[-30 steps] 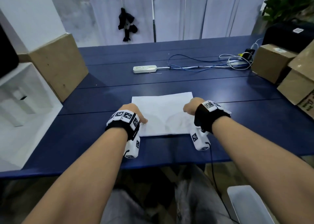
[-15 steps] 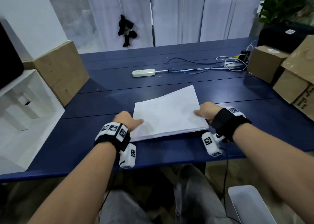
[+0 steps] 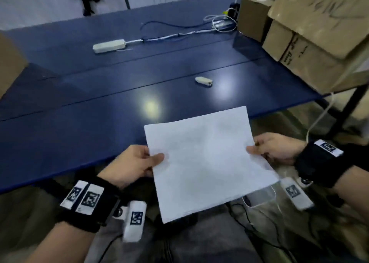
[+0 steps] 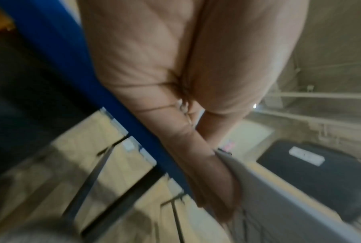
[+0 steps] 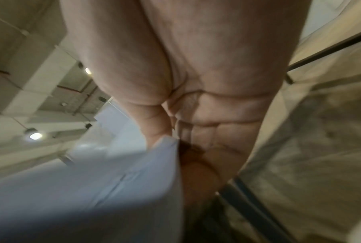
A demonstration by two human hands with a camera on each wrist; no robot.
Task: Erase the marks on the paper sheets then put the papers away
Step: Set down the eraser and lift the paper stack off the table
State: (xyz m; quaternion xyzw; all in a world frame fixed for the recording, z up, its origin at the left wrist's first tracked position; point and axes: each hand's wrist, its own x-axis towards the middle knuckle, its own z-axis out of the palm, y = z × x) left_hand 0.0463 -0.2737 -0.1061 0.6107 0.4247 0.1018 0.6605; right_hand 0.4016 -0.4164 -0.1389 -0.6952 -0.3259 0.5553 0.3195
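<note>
A stack of white paper sheets (image 3: pixel 207 159) hangs in the air in front of the blue table's near edge, above my lap. My left hand (image 3: pixel 137 163) pinches its left edge, thumb on top. My right hand (image 3: pixel 273 151) pinches its right edge the same way. No marks show on the top sheet. A small white eraser (image 3: pixel 203 81) lies on the table (image 3: pixel 79 123) beyond the papers. In the left wrist view my left hand (image 4: pixel 212 177) grips the stack's edge (image 4: pixel 279 189); in the right wrist view the right hand (image 5: pixel 175 148) grips the papers (image 5: pixel 92 197).
A white power strip (image 3: pixel 108 46) with cables lies at the far middle of the table. Cardboard boxes (image 3: pixel 319 35) stand at the right end. A wooden box (image 3: pixel 10 59) sits at the left edge. A white chair part (image 3: pixel 263 197) shows below the papers.
Both hands have lifted the papers off the table and drawn them toward me and to the right. The eraser, earlier hidden, now shows on the table. My view has swung right and down.
</note>
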